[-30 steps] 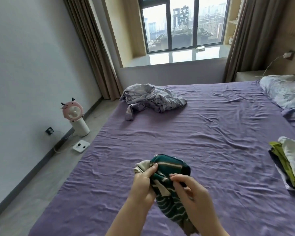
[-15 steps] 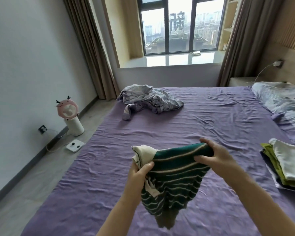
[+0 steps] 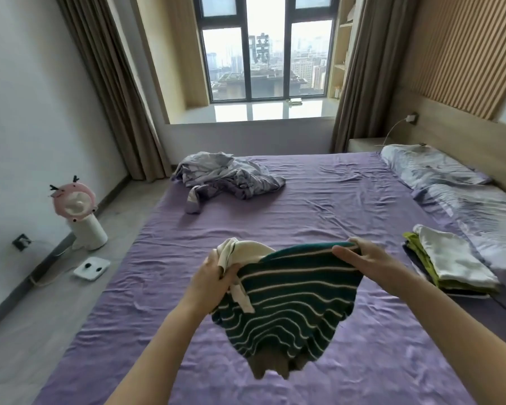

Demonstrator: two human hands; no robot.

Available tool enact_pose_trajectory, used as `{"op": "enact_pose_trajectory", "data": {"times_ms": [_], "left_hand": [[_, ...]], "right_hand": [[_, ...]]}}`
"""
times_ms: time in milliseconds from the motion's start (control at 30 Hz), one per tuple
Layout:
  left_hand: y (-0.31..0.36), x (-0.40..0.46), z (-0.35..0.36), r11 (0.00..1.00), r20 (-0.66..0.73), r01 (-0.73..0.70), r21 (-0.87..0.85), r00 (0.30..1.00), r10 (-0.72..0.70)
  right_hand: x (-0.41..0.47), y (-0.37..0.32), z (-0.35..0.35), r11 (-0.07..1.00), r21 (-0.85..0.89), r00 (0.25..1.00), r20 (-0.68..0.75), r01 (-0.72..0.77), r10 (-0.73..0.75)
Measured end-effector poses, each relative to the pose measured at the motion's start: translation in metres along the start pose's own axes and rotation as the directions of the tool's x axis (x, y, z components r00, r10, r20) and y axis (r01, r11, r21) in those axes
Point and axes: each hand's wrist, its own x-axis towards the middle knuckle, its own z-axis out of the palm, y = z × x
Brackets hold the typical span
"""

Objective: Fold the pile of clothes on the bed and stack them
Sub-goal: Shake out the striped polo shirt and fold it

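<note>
Spreading striped top (image 3: 289,290) wider than a second ago | left hand (image 3: 214,276) and right hand (image 3: 368,261) fingers pinching its upper edge | ready to lay on bed (image 3: 319,206), fold pending

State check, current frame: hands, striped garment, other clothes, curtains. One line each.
left hand: gripping the striped garment's cream end
right hand: gripping its top edge
striped garment: held up above the bed, hanging unfolded
folded stack: folded, piled at the bed's right side
grey clothes pile: crumpled, unfolded, at the far side
curtains: drawn open
bed: purple sheet wrinkled
</note>
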Motion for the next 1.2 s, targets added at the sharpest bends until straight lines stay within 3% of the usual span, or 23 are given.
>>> {"op": "enact_pose_trajectory", "data": {"times_ms": [133, 233, 367, 467, 600, 667, 833, 967, 1100, 1167, 1200], "left_hand": [[0.001, -0.007, 0.006, 0.975, 0.02, -0.107, 0.195, 0.994, 0.105], [0.003, -0.011, 0.0, 0.982, 0.132, -0.146, 0.121, 0.983, 0.13], [0.021, -0.011, -0.003, 0.972, 0.446, 0.076, -0.224, 0.894, 0.033], [0.027, -0.005, 0.024, 0.94, 0.569, 0.214, -0.266, 0.822, -0.026], [0.03, 0.009, 0.095, 0.996, 0.419, 0.075, 0.046, 0.904, -0.087], [0.031, 0.012, 0.135, 0.992, 0.333, 0.082, 0.1, 0.936, -0.111], [0.031, 0.029, 0.23, 0.954, 0.283, 0.107, 0.279, 0.94, -0.189], [0.034, 0.039, 0.264, 0.908, 0.388, 0.162, 0.387, 0.864, -0.319], [0.036, 0.056, 0.246, 0.947, 0.641, 0.232, 0.222, 0.697, -0.321], [0.038, 0.08, 0.236, 0.953, 0.72, 0.247, 0.174, 0.629, -0.295], [0.036, 0.097, 0.234, 0.959, 0.726, 0.228, 0.166, 0.63, -0.275]], "right_hand": [[-0.013, 0.024, -0.014, 0.984, 0.178, 0.992, -0.121, -0.02, 0.042], [-0.029, 0.044, -0.045, 0.969, 0.244, 0.987, -0.144, -0.028, 0.065], [-0.042, 0.067, -0.09, 0.943, 0.326, 0.994, -0.061, -0.066, 0.091], [-0.038, 0.086, -0.112, 0.921, 0.375, 0.993, -0.014, -0.105, 0.119], [-0.019, 0.123, -0.127, 0.901, 0.392, 0.981, 0.029, -0.189, 0.193], [-0.004, 0.147, -0.131, 0.912, 0.324, 0.967, 0.052, -0.253, 0.25], [0.037, 0.22, -0.149, 0.921, 0.142, 0.927, 0.163, -0.362, 0.339], [0.053, 0.26, -0.178, 0.89, 0.096, 0.859, 0.324, -0.446, 0.395], [0.076, 0.273, -0.215, 0.827, 0.155, 0.754, 0.525, -0.541, 0.394], [0.096, 0.276, -0.23, 0.808, 0.216, 0.757, 0.538, -0.549, 0.37], [0.107, 0.277, -0.233, 0.808, 0.238, 0.778, 0.51, -0.539, 0.368]]}}
